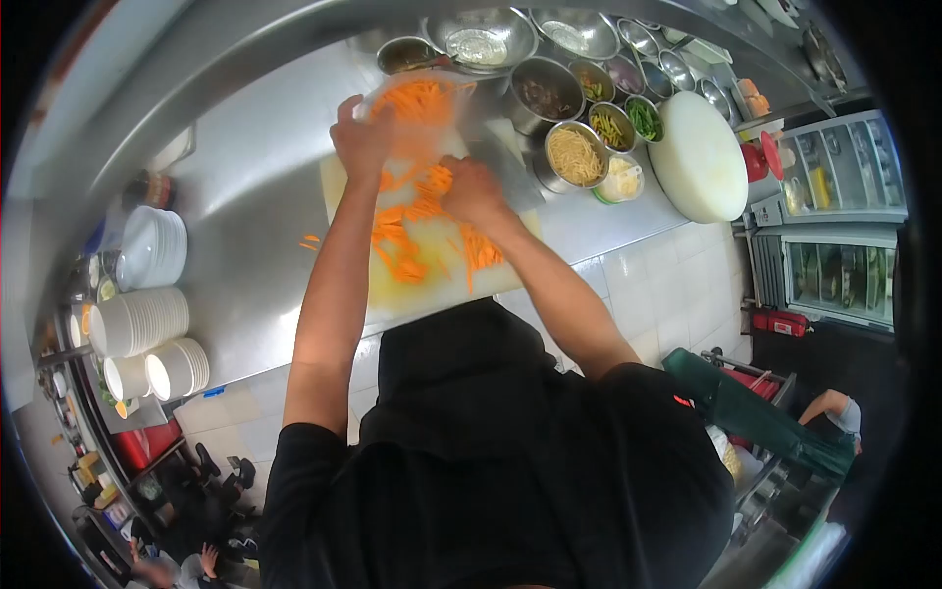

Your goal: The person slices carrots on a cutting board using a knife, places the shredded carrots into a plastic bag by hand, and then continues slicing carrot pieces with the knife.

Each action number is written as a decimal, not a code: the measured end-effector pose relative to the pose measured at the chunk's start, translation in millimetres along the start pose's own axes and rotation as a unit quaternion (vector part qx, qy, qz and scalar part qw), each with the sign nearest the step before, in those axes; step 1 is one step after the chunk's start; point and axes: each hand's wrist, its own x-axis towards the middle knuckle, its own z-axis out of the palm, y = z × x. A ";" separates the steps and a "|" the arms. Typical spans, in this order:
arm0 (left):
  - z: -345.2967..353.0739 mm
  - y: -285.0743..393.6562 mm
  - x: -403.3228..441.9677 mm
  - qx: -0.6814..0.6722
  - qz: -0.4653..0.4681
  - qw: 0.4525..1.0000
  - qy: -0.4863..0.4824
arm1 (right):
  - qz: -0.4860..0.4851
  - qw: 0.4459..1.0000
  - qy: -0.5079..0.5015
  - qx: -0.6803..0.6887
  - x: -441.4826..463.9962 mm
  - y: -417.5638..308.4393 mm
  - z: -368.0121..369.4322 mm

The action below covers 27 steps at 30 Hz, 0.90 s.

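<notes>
Two bare hands work a heap of orange strips (397,236) on a pale cutting board (442,287) in a kitchen.
The left arm reaches straight to the board's far edge, fingers closed on the side of a clear, blurred container (374,91) of strips; the right arm slants inward, its hand (476,194) bent over the heap, fingers curled, their grip impossible to tell. Thin, bright cuts spread across the board, a few past its left edge. A red sleeve mark (684,401) is too small to read.

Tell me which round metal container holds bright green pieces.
The silver round metal container just left of the thick white round board; no other shows all-green contents.
</notes>
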 end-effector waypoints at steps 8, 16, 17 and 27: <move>2.4 19.2 23.8 0.026 0.134 0.991 0.004 | -0.079 0.992 -0.007 -0.095 133.8 -41.6 -61.9; -2.9 -1.5 41.0 -0.106 0.074 0.990 0.047 | -0.147 0.974 0.076 -0.154 178.4 -73.9 11.7; -10.4 0.9 43.7 -0.132 0.027 0.991 0.024 | -0.159 0.981 0.027 -0.111 167.4 -83.2 -13.3; 5.1 -17.2 32.1 -0.071 -0.048 0.996 -0.036 | -0.066 0.981 0.182 -0.003 159.8 45.9 -44.8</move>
